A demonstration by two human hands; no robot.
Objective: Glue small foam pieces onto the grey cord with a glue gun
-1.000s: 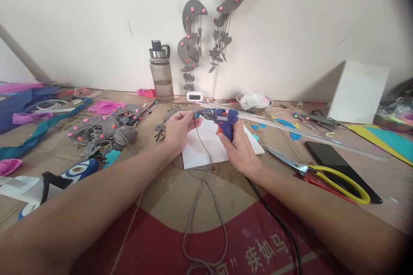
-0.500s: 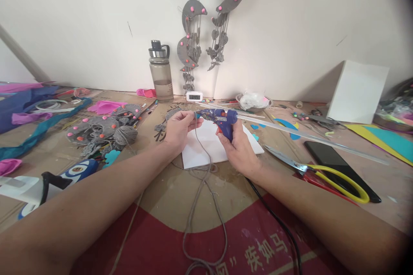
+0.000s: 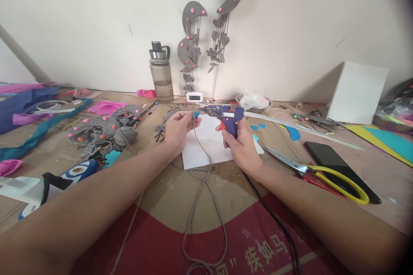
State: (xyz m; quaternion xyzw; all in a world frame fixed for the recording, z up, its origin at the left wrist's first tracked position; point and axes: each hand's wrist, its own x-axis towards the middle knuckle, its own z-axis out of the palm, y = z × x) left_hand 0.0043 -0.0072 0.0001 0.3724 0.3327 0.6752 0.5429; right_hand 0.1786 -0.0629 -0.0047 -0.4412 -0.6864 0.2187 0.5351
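Observation:
Between the fingertips of my left hand (image 3: 179, 130) is a small teal cutout (image 3: 196, 114), mostly covered by the fingers. Grey yarn (image 3: 206, 150) hangs from that pinch and trails in loops down the cardboard. My right hand (image 3: 244, 148) is wrapped round the handle of a blue hot glue gun (image 3: 227, 118). Its nozzle points left toward the cutout, a short gap apart, and a long clear glue stick (image 3: 306, 129) sticks out of its back. Beneath both hands lies a white board (image 3: 206, 137).
Yellow-handled scissors (image 3: 322, 172) and a black phone (image 3: 342, 172) lie right. Left are grey yarn moons (image 3: 97, 129) with pompoms and a tape dispenser (image 3: 74, 172). A bottle (image 3: 160, 77) and small clock (image 3: 194, 97) stand by the wall. The gun's black cord (image 3: 277, 219) runs toward me.
My right hand has drawn the glue gun back to the right, so its nozzle has come away from the teal cutout. My left hand stays nearly in place.

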